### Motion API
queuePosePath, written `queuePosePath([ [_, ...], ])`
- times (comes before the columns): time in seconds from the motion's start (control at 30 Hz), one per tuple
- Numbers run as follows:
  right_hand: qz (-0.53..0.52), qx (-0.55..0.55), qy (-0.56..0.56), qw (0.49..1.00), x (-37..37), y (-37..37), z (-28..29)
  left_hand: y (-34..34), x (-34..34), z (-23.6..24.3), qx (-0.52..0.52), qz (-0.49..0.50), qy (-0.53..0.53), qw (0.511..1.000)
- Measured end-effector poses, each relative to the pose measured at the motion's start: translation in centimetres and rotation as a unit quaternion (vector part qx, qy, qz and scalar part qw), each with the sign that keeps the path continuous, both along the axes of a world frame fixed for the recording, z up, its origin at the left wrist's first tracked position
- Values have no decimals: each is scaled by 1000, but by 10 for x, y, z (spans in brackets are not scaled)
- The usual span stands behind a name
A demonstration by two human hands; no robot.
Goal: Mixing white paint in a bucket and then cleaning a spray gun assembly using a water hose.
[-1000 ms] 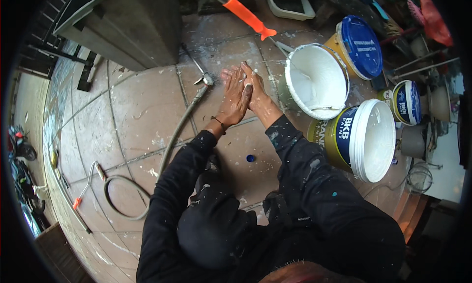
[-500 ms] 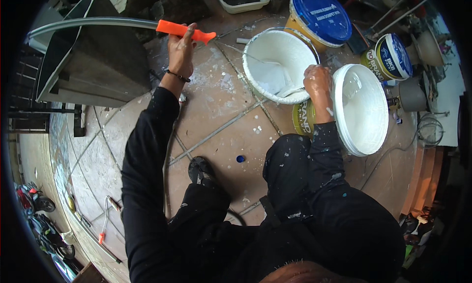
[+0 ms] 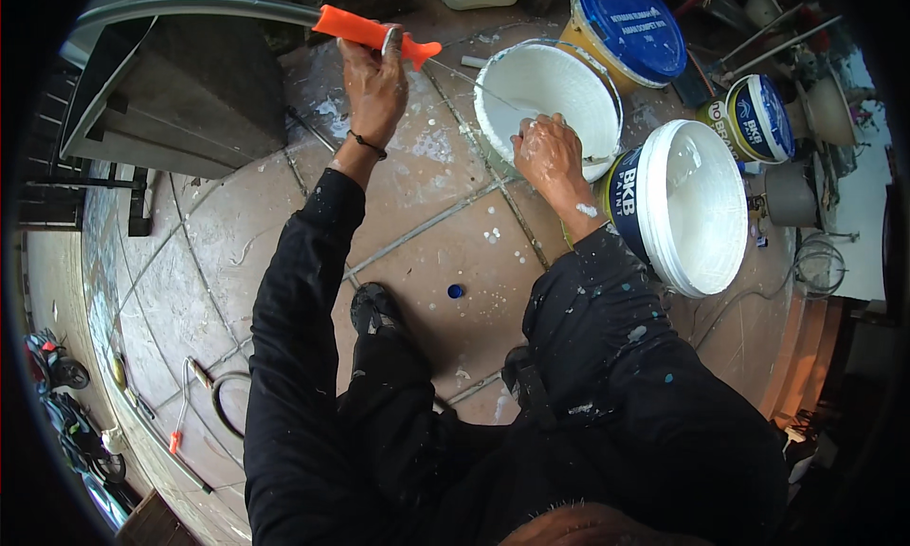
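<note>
So the left hand (image 3: pixel 374 81) is up near the top of the frame, left of centre, fingers curled tight around an orange handle (image 3: pixel 376 31) that has a grey curved blade or tube (image 3: pixel 190 8) running off toward the upper left; can't tell exactly what tool it is. The right hand (image 3: pixel 548 153), all smeared with white paint, sits at the near rim of the open white bucket (image 3: pixel 550 96) in the upper middle, fingers bent over and pressed together, seemingly gripping the rim or something at it, hard to say which. A thin wire bail (image 3: pixel 474 80) runs across the bucket's left side toward the orange handle. Just right of that hand there's a second bucket with a white lid (image 3: pixel 697 205), touching or nearly touching the open one. Behind them, top of frame, a yellow bucket with a blue lid (image 3: pixel 630 25), and a smaller tin (image 3: pixel 754 119) at the right. Floor is paint-spattered tile (image 3: pixel 284 243), with a little blue cap (image 3: pixel 456 291) lying mid-frame and a dark shoe (image 3: pixel 374 309) just left of it.
</note>
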State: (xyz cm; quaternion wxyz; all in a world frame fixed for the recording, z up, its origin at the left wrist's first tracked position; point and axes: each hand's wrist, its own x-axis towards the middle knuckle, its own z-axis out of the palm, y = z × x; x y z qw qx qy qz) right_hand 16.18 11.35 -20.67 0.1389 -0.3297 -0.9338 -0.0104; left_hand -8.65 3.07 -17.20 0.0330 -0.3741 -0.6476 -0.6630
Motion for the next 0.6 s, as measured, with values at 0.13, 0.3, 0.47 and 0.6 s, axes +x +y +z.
queuePosePath([
  [0.13, -190, -469, 151, 849, 14, -45, -13, -4, 14, 12, 38, -6, 64, 997],
  [0.3, -328, -722, 484, 370, 15, -63, -34, -5, 26, 40, 36, -23, 133, 990],
  [0.47, -321, -717, 579, 217, 3, -66, -36, -5, 28, 65, 44, -13, 165, 985],
  [0.6, -309, -737, 563, 211, -5, -89, -28, -11, 35, 77, 5, -36, 199, 979],
])
